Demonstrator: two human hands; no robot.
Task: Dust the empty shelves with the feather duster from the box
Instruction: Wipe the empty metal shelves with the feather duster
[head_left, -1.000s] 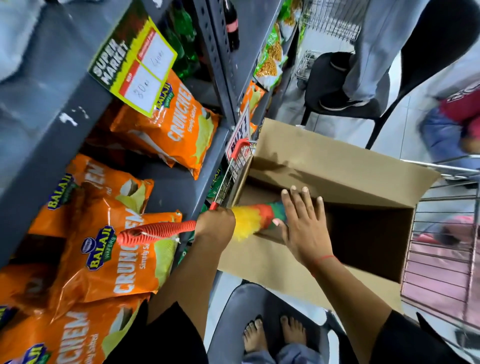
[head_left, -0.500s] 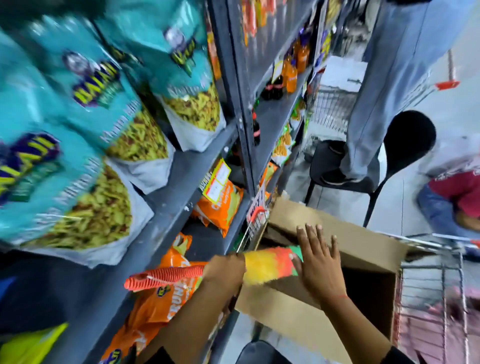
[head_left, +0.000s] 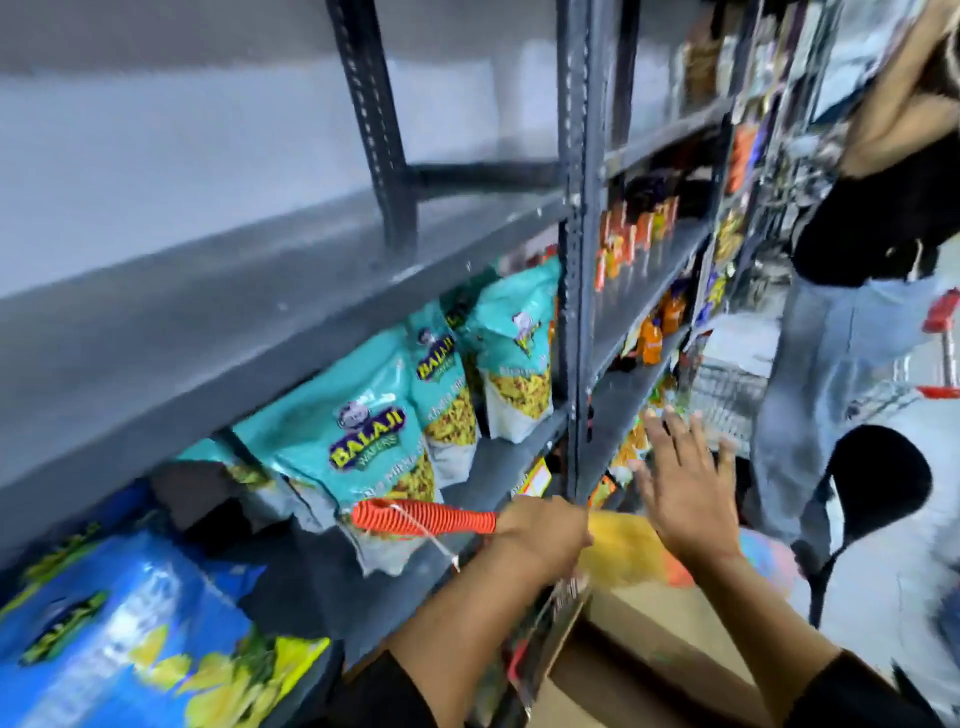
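My left hand (head_left: 543, 530) is shut on the feather duster (head_left: 426, 517), gripping where its ribbed orange handle meets the yellow and orange feathers (head_left: 623, 551). The handle points left in front of the snack shelf. My right hand (head_left: 685, 483) is open, fingers spread, hovering just right of the feathers and above the cardboard box (head_left: 639, 654). The grey empty shelf (head_left: 218, 312) runs across the upper left, above the bags. The feather head's far end is hidden behind my right wrist.
Teal snack bags (head_left: 363, 441) and blue bags (head_left: 119, 623) fill the shelf below the empty one. A grey upright post (head_left: 576, 260) divides the bays. A person in jeans (head_left: 852, 374) stands at right beside a black chair (head_left: 878, 483) and a wire cart (head_left: 727, 405).
The view has swung upward from the lower orange-bag shelf to the empty grey shelf. Both hands and the duster have risen out of the box, and my right hand has come off the feathers.
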